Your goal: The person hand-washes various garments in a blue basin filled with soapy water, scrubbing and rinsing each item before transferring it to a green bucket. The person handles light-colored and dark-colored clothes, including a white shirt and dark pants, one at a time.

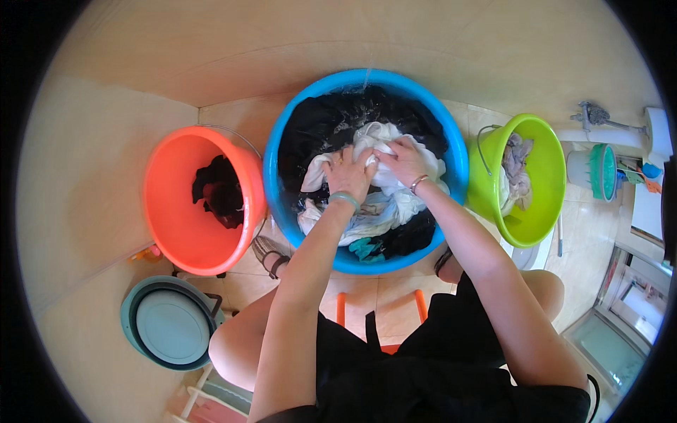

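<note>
In front of me, a big blue basin (457, 169) holds wet laundry in water. Black clothes (310, 127) lie around and beneath a bunched white garment (416, 204) in its middle. My left hand (348, 174), a pale bangle at its wrist, presses into the white garment with fingers bent and gathering a fold. Close beside it, my right hand (405, 162), with a bracelet, grips the same garment, fingers curled into the cloth. The fingertips of both are partly hidden in the folds. A teal cloth (365, 248) shows at the basin's near side.
An orange bucket (166, 204) with dark clothes (220, 194) stands left of the basin. On the right, a lime green bucket (553, 190) holds greyish and white laundry (517, 169). A thin water stream (368, 67) falls at the basin's far rim. Nearer left sits a grey-blue basin (173, 328).
</note>
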Tool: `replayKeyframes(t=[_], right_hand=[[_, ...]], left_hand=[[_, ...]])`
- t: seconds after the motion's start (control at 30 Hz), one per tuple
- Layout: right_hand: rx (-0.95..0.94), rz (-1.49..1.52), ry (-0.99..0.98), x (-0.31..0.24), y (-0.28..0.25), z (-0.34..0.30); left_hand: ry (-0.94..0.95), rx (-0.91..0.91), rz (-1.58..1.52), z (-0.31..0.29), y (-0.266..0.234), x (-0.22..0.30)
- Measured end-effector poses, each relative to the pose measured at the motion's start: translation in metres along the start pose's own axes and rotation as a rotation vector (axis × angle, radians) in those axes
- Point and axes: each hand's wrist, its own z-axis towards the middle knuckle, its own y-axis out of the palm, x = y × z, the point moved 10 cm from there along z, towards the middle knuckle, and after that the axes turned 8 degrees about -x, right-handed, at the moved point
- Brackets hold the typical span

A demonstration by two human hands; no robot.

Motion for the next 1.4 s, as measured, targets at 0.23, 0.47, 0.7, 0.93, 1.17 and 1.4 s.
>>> replayKeyframes(t=[0.23,0.47,0.7,0.93,1.17,1.4], right_hand=[[-0.149,-0.324,0.09,0.013,0.042,0.029],[-0.287,-0.506,-0.028,0.055,0.084,0.058],[-0.342,-0.38,0.172,0.044,0.08,0.067],[-0.135,0.182,0.132,0.081,0.023,0.054],[0.017,0.555,-0.083,-0.028,-0.095,-0.021],[0.106,0.546,-0.3,-0.154,-0.209,-0.07]], left_hand=[[-0.135,-0.089,0.045,0.029,0.041,-0.024],[-0.114,-0.328,-0.13,0.063,0.082,-0.032],[-0.06,-0.505,-0.089,0.08,0.12,-0.052],[-0.155,-0.257,-0.402,0.07,0.061,-0.041],[-0.048,0.205,-1.0,0.019,-0.045,-0.082],[0.11,0.245,-1.293,-0.021,-0.213,-0.008]])
